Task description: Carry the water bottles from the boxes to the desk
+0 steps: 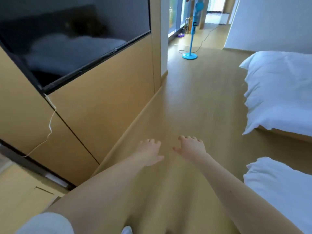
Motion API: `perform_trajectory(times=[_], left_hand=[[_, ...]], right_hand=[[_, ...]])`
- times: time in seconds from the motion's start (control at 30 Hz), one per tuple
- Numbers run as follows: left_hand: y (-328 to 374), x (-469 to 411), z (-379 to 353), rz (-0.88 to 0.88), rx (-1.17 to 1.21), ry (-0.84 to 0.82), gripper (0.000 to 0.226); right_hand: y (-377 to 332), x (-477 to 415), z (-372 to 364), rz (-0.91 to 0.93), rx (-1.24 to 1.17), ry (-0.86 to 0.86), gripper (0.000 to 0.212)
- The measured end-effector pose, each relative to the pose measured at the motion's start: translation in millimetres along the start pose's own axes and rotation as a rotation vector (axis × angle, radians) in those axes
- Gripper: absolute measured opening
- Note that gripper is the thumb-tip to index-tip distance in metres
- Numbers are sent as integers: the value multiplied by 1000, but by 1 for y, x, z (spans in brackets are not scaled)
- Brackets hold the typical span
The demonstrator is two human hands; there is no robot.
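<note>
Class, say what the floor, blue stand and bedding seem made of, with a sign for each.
Floor: likely laminate or vinyl, satin; even tan, soft window glare. Blue stand: probably glossy plastic; smooth, uniform colour. Bedding: white fabric; soft creases.

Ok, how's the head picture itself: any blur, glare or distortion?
Head view: slightly soft overall, left hand and right hand blurred; wide-angle lens bends the wood wall panels; dark TV screen reflects white bedding; daylight comes from the far window.
</note>
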State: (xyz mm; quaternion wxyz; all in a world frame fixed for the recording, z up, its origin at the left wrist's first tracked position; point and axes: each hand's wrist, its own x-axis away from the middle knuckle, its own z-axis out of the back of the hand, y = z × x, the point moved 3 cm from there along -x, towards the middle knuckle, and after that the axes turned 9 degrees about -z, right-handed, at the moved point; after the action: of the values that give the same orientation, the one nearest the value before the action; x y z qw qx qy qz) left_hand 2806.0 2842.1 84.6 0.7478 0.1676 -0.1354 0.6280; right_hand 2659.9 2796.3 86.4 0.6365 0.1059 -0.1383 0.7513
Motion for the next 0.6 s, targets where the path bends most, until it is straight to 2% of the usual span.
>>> perform_trajectory(times=[0.13, 0.27, 0.43, 0.6], left_hand=[[48, -30, 13, -107, -71, -4, 63], [68, -52, 14, -162, -116, -44, 64], [68, -84, 19, -203, -106, -66, 62], [41, -130, 38, -253, -73, -72, 61]], right_hand=[[59, 4, 3, -116, -66, 13, 56], [89, 2, 0, -188, -92, -6, 55], [105, -17, 0, -248, -83, -32, 55], [96, -63, 17, -273, -53, -29, 55]])
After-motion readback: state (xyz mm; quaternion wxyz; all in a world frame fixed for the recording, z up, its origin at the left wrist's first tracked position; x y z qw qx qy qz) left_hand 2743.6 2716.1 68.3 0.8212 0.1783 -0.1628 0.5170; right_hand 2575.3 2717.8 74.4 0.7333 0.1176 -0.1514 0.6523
